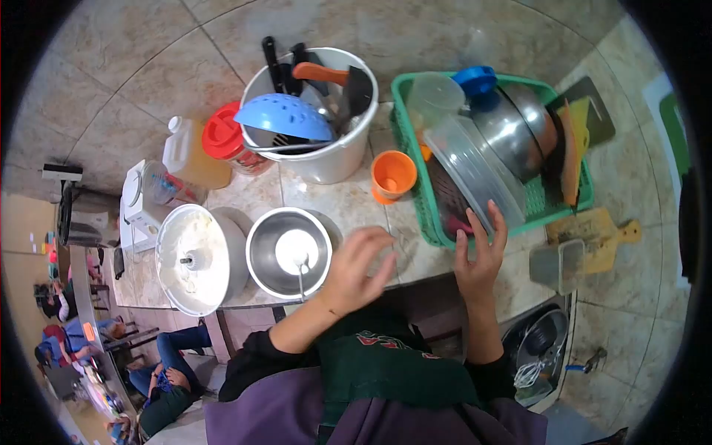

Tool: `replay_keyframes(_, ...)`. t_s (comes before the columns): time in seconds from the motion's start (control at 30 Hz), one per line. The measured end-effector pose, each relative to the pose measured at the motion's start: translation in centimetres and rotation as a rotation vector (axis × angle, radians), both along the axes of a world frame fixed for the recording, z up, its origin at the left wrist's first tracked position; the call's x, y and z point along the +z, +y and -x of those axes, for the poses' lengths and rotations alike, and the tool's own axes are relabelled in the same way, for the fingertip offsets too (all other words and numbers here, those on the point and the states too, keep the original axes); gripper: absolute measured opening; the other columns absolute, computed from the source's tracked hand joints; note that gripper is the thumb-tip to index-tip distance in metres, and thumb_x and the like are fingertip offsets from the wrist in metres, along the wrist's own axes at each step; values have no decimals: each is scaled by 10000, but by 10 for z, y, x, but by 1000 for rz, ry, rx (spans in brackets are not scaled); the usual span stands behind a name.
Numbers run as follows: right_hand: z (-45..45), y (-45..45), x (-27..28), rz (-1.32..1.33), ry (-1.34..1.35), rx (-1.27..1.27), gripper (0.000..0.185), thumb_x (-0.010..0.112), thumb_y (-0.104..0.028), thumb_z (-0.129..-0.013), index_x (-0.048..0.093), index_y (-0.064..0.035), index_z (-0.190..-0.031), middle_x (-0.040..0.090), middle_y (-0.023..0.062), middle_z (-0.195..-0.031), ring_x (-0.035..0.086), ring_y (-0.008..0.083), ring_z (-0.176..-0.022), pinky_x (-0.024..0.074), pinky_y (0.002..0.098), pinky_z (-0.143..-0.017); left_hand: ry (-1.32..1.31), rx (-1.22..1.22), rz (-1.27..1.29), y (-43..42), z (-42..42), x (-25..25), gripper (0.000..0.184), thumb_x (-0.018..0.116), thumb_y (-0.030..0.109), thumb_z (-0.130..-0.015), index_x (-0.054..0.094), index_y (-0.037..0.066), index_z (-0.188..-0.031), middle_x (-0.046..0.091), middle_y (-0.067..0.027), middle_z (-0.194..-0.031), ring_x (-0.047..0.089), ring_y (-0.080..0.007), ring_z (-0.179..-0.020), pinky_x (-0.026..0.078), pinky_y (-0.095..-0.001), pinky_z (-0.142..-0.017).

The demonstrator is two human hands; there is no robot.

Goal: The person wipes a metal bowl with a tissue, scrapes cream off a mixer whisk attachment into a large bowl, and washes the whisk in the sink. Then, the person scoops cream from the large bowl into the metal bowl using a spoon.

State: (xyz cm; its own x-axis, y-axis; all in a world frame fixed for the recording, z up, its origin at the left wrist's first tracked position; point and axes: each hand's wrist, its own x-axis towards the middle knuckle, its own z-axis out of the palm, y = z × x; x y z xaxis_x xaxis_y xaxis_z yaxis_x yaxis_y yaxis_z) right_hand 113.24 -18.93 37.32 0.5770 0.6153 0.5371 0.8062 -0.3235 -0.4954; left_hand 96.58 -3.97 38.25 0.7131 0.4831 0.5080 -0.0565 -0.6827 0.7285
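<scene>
My right hand (480, 256) is at the front edge of a green plastic basket (419, 200). Its fingers are stretched and apart, by the lower rim of a clear plastic container (475, 167) that leans in the basket; whether they touch it I cannot tell. Over the counter my left hand (361, 268) hovers with loosely curved fingers, thumb apart, and nothing visible in it. Left of that hand stands a steel bowl (256, 252) with white powder and a spoon (302, 278) inside. An orange cup (393, 174) is beside the basket.
A white bucket (326, 167) holds utensils and a blue strainer (285, 117). Further left are a white tub (222, 278) with creamy contents, a red-lidded jar (226, 133) and a jug (196, 156). A cutting board (604, 237) and sink (545, 334) are at right; people sit far left.
</scene>
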Motion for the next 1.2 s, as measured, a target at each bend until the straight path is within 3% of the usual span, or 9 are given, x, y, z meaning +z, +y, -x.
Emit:
replay_keyframes(0.23,-5,78,12,1,25,109,374,617,-34,-830,568,9,-1198,422,244,-1308,462,387,-1187,394,438,-978,97,487,-338,155,42,47,359,662,7,-736,566,6,-1082,549,-180,-1058,540,-349,-990,436,-400,-855)
replay_keyframes(0.4,-18,149,50,-109,-16,200,357,629,-33,-827,572,16,-1176,436,223,-1295,518,358,-1128,431,411,-942,303,330,-497,206,45,72,550,681,21,-706,548,122,-1231,514,-189,-1160,508,-361,-1064,424,-441,-908)
replay_keyframes(0.57,-46,222,82,-116,-148,297,277,626,-64,-837,601,15,-1102,541,186,-1176,582,311,-1026,459,373,-882,363,227,-573,228,39,74,495,681,46,-706,580,116,-1186,551,-166,-1127,526,-348,-1044,429,-449,-913)
replay_keyframes(0.67,-65,267,84,-144,28,466,200,612,-103,-849,626,10,-1013,613,165,-1020,620,285,-918,478,351,-806,320,240,-656,234,37,69,449,661,27,-710,603,111,-1147,583,-147,-1045,565,-322,-969,445,-442,-889)
replay_keyframes(0.77,-76,309,79,-32,213,512,190,589,-156,-858,634,2,-953,641,154,-876,633,290,-842,484,349,-753,304,225,-730,240,35,70,419,643,9,-698,625,104,-1105,599,-126,-966,591,-289,-882,483,-402,-816)
replay_keyframes(0.83,-85,333,75,305,272,484,215,556,-188,-900,635,1,-966,647,94,-810,625,188,-782,487,297,-726,342,207,-745,241,36,73,429,639,5,-669,633,99,-1087,599,-108,-923,595,-266,-844,504,-352,-741)
replay_keyframes(0.97,-103,370,60,568,128,574,230,500,-192,-917,635,-8,-943,635,72,-761,606,152,-712,485,290,-647,368,165,-717,250,39,73,356,667,29,-717,645,74,-1070,624,-110,-966,615,-292,-878,514,-378,-757)
replay_keyframes(1.03,-103,384,62,831,602,557,209,479,-167,-904,639,-35,-917,628,46,-757,592,135,-647,475,285,-573,303,140,-892,260,38,73,398,617,61,-699,619,108,-1094,604,-91,-920,594,-256,-828,502,-335,-683)
replay_keyframes(1.2,-102,402,52,904,675,504,240,507,-167,-880,686,-89,-1022,650,13,-770,579,72,-610,451,220,-512,260,202,-902,277,23,80,351,631,100,-710,620,150,-1057,586,-31,-841,583,-198,-711,486,-309,-593)
